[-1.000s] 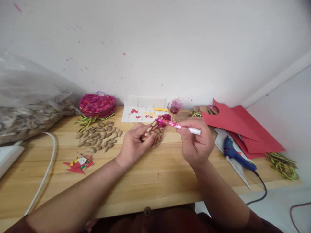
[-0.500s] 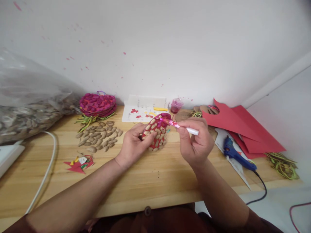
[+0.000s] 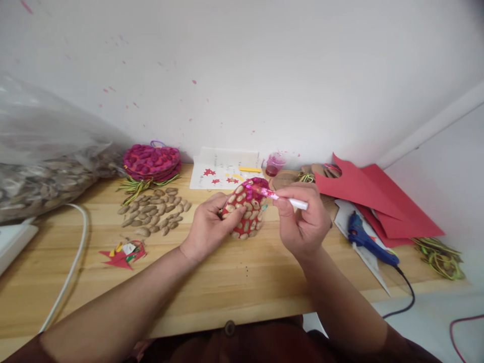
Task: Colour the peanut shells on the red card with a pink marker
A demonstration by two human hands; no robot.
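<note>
A red disc covered with peanuts (image 3: 247, 214) is tilted up above the table, gripped at its left side by my left hand (image 3: 212, 222), thumb over the front. Magenta paint coats the peanuts at its top edge; the lower ones are still natural tan. My right hand (image 3: 304, 217) pinches a white-handled paintbrush (image 3: 298, 203), its stem smeared with pink. The brush's tip touches the upper part of the disc. Behind stands a small clear cup of magenta paint (image 3: 275, 164). Finished-looking magenta peanut discs (image 3: 152, 162) are stacked at the back left.
Loose peanuts (image 3: 155, 212) and paper scraps (image 3: 123, 253) lie left, beside a large bag of peanuts (image 3: 45, 186) and a white cable (image 3: 75, 262). A printed sheet (image 3: 200, 174) is at the back. Right are red card (image 3: 381, 201), a blue glue gun (image 3: 368, 242) and green strings (image 3: 440, 257).
The peanut disc has shifted slightly right and down, with a small turn. The brush stays on its upper part, and my right hand has moved slightly left.
</note>
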